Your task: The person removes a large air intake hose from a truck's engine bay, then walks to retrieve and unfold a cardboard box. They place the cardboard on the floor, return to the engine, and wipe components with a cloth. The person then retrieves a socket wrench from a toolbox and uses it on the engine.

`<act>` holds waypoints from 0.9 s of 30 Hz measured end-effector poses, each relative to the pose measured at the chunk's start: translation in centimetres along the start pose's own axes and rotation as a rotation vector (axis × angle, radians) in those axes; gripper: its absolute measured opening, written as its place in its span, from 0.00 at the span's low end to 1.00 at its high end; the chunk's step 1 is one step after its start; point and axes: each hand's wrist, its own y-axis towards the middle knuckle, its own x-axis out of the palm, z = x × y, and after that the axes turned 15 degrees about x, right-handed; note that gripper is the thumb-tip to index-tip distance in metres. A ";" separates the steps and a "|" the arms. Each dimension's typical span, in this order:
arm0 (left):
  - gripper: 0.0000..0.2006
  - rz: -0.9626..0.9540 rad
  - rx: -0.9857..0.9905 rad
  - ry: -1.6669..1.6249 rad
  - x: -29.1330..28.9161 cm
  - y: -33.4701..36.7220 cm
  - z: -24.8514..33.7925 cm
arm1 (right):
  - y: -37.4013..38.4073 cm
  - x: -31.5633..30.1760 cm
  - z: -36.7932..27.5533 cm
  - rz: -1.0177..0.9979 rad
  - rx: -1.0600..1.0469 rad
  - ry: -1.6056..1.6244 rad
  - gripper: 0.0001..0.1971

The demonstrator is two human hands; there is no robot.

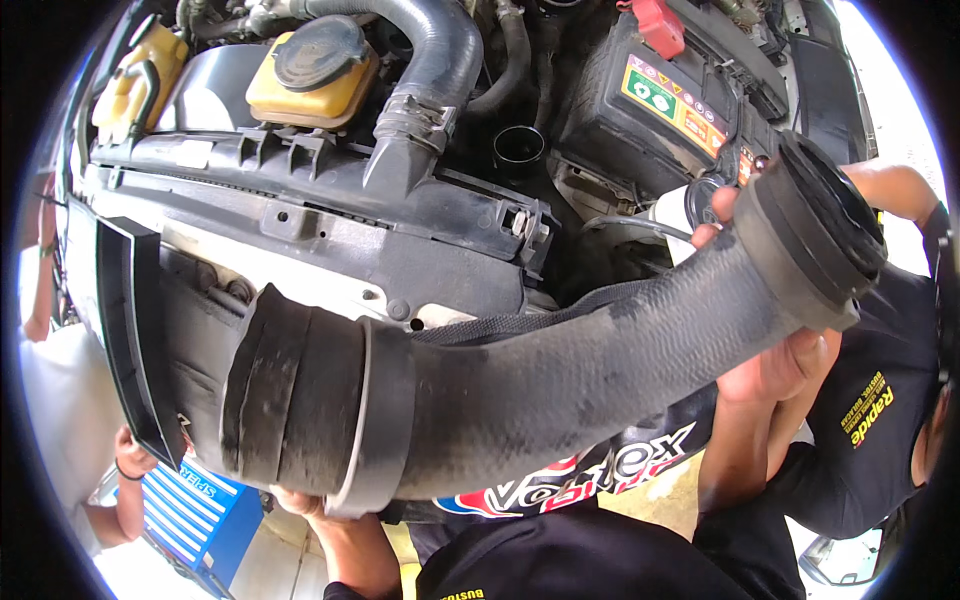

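A thick, curved black rubber duct hose (590, 365) stretches across the view above the front of an open engine bay. My right hand (770, 370) is wrapped round its raised right end, just below the ribbed cuff (815, 225); some fingertips show over the far side. Under the wider left end, near the clamp band (380, 420), my left hand (298, 502) grips from below, most of its fingers hidden behind the rubber. Against that left end sits a black rectangular frame piece (135, 340), partly covered by the hose.
Behind the hose are a yellow capped reservoir (310, 95), a fixed black pipe (425, 60) and a battery (650, 110) with a red terminal cover. Co-workers stand at the right (850, 400) and left (60, 430). A blue tool cabinet (195, 515) stands lower left.
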 end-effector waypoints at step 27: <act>0.36 -0.625 0.156 0.170 -2.6 -1.4 -0.9 | -1.5 -0.3 1.6 0.177 0.211 0.195 0.53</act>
